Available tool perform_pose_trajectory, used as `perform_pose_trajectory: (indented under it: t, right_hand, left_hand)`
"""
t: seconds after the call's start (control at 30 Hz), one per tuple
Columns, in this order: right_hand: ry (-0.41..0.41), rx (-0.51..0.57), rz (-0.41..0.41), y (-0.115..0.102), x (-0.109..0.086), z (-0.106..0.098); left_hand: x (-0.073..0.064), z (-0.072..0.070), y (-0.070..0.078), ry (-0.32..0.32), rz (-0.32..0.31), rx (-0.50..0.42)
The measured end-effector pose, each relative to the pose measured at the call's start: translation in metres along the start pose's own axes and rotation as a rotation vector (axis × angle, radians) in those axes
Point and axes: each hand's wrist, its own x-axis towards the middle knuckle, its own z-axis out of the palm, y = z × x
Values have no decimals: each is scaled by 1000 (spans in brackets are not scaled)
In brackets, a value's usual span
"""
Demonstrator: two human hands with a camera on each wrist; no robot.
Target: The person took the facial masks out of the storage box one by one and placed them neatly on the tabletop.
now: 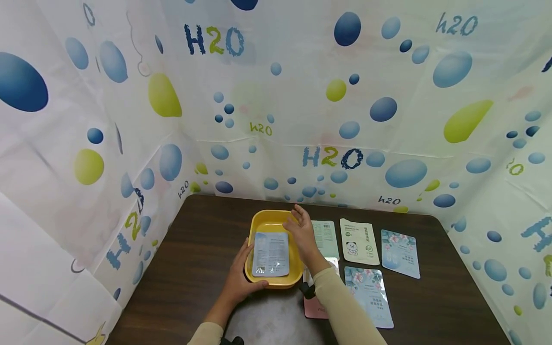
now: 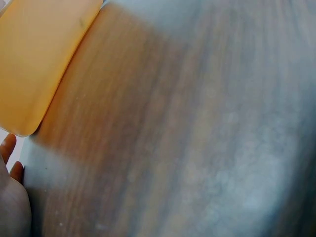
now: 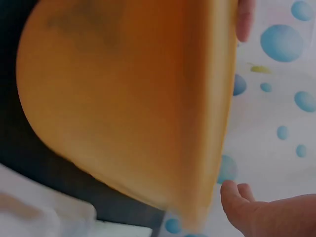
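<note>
A yellow plastic tray (image 1: 271,215) is in front of me, with a pale silver-blue face mask sachet (image 1: 270,254) lying flat inside it, printed text side up. My left hand (image 1: 239,277) holds the tray's near left corner, thumb along the front rim and fingers along the left side. In the left wrist view, its fingers (image 2: 9,148) show just beside the tray wall (image 2: 44,59). At the tray's right rim is my right hand (image 1: 303,235), fingers loosely extended and holding nothing. The right wrist view has this hand (image 3: 266,212) apart from the tray wall (image 3: 133,98).
To the right on the dark wooden table (image 1: 181,268) lie a green sachet (image 1: 326,239), a cream sachet with a bear (image 1: 359,242), two blue floral sachets (image 1: 400,254) and a pink-and-white packet (image 1: 316,308), partly hidden by my right arm. A patterned curtain (image 1: 302,96) surrounds the table.
</note>
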Motion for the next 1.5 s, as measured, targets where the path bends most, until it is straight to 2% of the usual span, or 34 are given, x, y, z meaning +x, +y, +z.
perform_pose_trajectory:
  t: [0.33,0.47,0.67,1.0,1.23,1.5]
  right_hand:
    - [36,-16,70,25,3,7]
    - [31,-4,58,29,4,8]
    - [30,-7,65,31,4,11]
    - [19,-3,72,36,7,13]
    - [-6,-5,125,37,5,13]
    - [-16,18,148,36,4,14]
  left_hand:
    - [1,0,0,6,-10,16]
    - [2,0,0,8,-1,25]
    - [3,0,-1,10,26,33]
    - [3,1,0,17,15,25]
    - [3,0,0,12,13,21]
    - [1,1,-1,15,22,31]
